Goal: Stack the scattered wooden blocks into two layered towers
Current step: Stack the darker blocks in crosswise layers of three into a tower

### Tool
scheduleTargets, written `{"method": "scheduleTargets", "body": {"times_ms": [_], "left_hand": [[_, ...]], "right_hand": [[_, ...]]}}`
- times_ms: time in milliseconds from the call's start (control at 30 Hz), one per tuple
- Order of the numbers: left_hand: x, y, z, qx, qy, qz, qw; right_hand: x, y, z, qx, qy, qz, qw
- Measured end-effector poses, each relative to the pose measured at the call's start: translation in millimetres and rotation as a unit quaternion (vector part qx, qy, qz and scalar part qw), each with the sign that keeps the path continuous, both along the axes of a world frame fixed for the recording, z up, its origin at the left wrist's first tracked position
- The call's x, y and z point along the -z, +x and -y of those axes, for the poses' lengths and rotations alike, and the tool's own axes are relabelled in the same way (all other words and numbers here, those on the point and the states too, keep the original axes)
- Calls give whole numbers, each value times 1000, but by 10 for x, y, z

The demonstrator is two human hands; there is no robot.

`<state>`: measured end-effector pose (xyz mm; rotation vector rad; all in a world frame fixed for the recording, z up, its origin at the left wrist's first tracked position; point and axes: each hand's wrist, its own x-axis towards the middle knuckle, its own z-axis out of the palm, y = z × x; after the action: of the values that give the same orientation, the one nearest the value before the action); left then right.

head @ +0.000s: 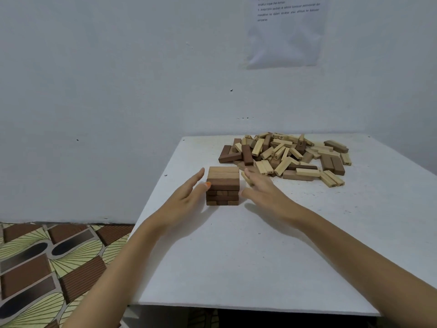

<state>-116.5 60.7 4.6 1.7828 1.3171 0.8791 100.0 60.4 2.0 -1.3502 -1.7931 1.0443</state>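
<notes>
the scene is taken in by one wide-angle camera worn on the head, held close above the near edge of the table (260, 268) and tilted forward and down. the wall (118, 79) is faced beyond the far edge; patterned floor (47, 268) is caught at the left.

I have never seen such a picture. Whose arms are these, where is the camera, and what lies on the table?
There is no machine here. One camera sits on a person's head and looks forward and down, so the two bare arms are that person's own. On the white table stands a small tower of wooden blocks in crossed layers. Behind it, to the right, lies a loose pile of light and dark blocks. The left hand and right hand are open, one at each side of the tower. Neither grips a block; whether they touch the tower I cannot tell. A printed paper hangs on the wall.
</notes>
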Motion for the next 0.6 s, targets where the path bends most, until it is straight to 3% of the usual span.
{"method": "scheduleTargets", "body": {"times_ms": [600], "left_hand": [[88,125,-59,15,52,-38,998]], "right_hand": [[65,-216,13,-8,56,81,995]]}}
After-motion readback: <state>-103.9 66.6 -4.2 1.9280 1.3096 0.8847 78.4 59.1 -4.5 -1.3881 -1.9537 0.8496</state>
